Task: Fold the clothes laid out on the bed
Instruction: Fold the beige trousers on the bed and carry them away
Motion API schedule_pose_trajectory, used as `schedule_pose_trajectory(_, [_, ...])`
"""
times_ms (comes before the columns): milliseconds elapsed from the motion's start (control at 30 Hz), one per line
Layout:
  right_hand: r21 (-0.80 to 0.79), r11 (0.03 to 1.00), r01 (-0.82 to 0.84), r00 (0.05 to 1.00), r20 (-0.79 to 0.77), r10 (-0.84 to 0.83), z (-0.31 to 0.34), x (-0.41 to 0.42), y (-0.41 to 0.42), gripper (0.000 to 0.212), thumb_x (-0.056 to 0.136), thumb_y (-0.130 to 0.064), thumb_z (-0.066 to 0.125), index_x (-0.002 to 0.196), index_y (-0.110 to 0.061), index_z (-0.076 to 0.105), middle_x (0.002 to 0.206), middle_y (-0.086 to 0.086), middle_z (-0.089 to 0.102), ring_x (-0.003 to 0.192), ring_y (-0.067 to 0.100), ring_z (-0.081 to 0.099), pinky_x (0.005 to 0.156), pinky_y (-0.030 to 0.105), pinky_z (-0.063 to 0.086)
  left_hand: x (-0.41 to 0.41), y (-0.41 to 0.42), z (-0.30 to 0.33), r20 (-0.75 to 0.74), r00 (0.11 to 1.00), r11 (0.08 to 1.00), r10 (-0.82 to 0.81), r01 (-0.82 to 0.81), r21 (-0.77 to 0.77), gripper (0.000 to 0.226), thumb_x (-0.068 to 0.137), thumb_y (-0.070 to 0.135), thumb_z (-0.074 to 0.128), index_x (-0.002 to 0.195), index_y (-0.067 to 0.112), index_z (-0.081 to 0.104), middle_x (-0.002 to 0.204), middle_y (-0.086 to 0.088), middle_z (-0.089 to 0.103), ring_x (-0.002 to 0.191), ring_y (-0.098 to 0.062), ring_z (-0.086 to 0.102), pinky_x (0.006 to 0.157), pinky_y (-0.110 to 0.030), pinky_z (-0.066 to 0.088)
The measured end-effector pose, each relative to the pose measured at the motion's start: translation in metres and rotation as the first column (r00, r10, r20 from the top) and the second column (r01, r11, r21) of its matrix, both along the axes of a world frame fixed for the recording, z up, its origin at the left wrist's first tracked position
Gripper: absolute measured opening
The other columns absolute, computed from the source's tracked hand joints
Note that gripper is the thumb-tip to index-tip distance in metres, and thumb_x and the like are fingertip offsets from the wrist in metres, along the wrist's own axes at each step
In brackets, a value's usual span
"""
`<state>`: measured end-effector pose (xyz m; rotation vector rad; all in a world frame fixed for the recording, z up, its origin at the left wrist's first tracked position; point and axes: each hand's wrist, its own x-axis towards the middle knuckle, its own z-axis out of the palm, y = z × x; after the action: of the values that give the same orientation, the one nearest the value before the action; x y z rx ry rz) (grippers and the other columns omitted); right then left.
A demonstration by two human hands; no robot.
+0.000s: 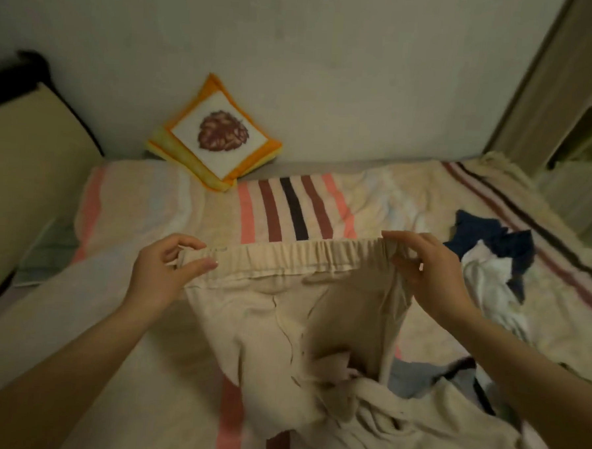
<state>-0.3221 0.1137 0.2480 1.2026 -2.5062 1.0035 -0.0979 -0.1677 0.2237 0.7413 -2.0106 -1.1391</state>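
Trousers (282, 319) of cream cloth hang stretched between two hands above the bed (192, 212), their elastic waistband (296, 255) pulled into a nearly straight line across the middle of the view. The left hand (164, 265) pinches the waistband's left end between thumb and curled fingers, so its grip is closed on the cloth. The right hand (429, 269) takes the opposite end, fingertips bent down over the gathered edge and the thumb behind it (the exact contact is partly hidden by the fabric fold), grasping the trousers as well. From the two grips the garment falls toward the viewer: the seat and crotch seam sag below the waistband, and the legs drop down and bunch in a crumpled heap on the bed near the lower right.

The bed carries a pale blanket with pink, brown and dark stripes. To the right of the right hand lies a rumpled navy and white garment (492, 255), apart from the trousers. Under the heaped trouser legs shows a grey piece of clothing (417, 375). An orange-bordered cushion (217, 134) with a brown motif leans against the wall at the far side of the bed.
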Motion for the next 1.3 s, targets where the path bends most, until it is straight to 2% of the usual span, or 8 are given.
schedule_pose_trajectory(133, [-0.052,0.999,0.001,1.000,-0.021,-0.002,0.104,0.040,0.034,0.035,0.085,0.000,0.062,0.116,-0.016,0.064,0.099,0.006,0.062,0.074,0.014,0.051,0.067,0.015,0.033,0.040,0.030,0.102,-0.067,0.998,0.992,-0.012,0.004,-0.126,0.029,0.065,0.012,0.083,0.076,0.035,0.068,0.081,0.037,0.065,0.085,0.019,0.057,0.074,-0.006,0.042])
schedule_pose_trajectory(333, [-0.108,0.994,-0.019,0.999,-0.044,0.015,0.232,0.115,0.100,0.029,0.082,-0.011,0.070,0.110,-0.017,0.068,0.093,-0.001,0.065,0.077,0.012,0.055,0.064,0.022,0.036,0.117,0.084,0.229,-0.192,0.981,0.981,0.001,-0.038,-0.188,0.029,0.064,0.013,0.085,0.073,0.037,0.073,0.085,0.011,0.072,0.087,-0.014,0.066,0.079,-0.032,0.052])
schedule_pose_trajectory(500, [-0.182,0.983,-0.001,0.996,-0.091,-0.016,0.318,0.175,0.153,0.026,0.083,-0.011,0.069,0.109,-0.017,0.069,0.104,0.005,0.068,0.081,0.021,0.060,0.070,0.034,0.048,0.176,0.136,0.321,-0.244,0.970,0.938,-0.006,-0.079,-0.337,0.022,0.065,0.010,0.083,0.082,0.019,0.071,0.080,-0.005,0.068,0.073,-0.014,0.061,0.062,-0.011,0.044])
schedule_pose_trajectory(733, [-0.193,0.980,-0.052,0.970,-0.242,0.004,0.410,0.255,0.207,0.029,0.082,-0.009,0.069,0.110,-0.016,0.069,0.109,0.004,0.068,0.086,0.012,0.052,0.074,0.026,0.039,0.253,0.184,0.416,-0.265,0.964,0.883,0.032,-0.151,-0.444,0.023,0.066,0.021,0.084,0.082,0.024,0.068,0.082,0.003,0.066,0.081,-0.011,0.059,0.064,-0.016,0.040])
schedule_pose_trajectory(1000, [-0.105,0.983,-0.151,0.944,-0.310,0.112,0.441,0.309,0.232,0.027,0.083,-0.010,0.066,0.109,-0.016,0.066,0.100,0.003,0.066,0.077,0.008,0.057,0.064,0.011,0.039,0.327,0.216,0.457,-0.242,0.970,0.860,0.034,-0.152,-0.487,0.026,0.065,0.013,0.084,0.087,0.015,0.071,0.083,-0.002,0.067,0.078,-0.012,0.059,0.060,-0.005,0.043])
schedule_pose_trajectory(1100, [-0.060,0.984,-0.169,0.940,-0.308,0.143,0.440,0.319,0.225,0.028,0.083,-0.010,0.067,0.110,-0.016,0.067,0.099,0.006,0.068,0.081,0.022,0.062,0.069,0.029,0.052,0.346,0.211,0.451,-0.177,0.984,0.876,0.035,-0.115,-0.468,0.026,0.063,0.014,0.086,0.083,0.017,0.069,0.083,-0.001,0.066,0.078,-0.010,0.058,0.062,-0.005,0.042])
schedule_pose_trajectory(1200, [-0.001,0.984,-0.176,0.948,-0.268,0.169,0.428,0.321,0.209,0.028,0.083,-0.009,0.066,0.110,-0.017,0.066,0.099,0.009,0.068,0.085,0.029,0.063,0.075,0.041,0.054,0.354,0.199,0.429,-0.116,0.993,0.907,0.038,-0.083,-0.413,0.027,0.060,0.014,0.087,0.079,0.015,0.069,0.086,-0.013,0.069,0.080,-0.019,0.060,0.070,-0.025,0.047])
schedule_pose_trajectory(1300, [0.061,0.983,-0.171,0.961,-0.208,0.180,0.406,0.312,0.191,0.027,0.084,-0.009,0.065,0.110,-0.019,0.066,0.099,0.009,0.068,0.085,0.029,0.063,0.072,0.039,0.053,0.349,0.184,0.398,-0.056,0.998,0.933,0.035,-0.052,-0.355,0.029,0.058,0.013,0.089,0.078,0.011,0.068,0.089,-0.018,0.069,0.081,-0.029,0.062,0.074,-0.041,0.050])
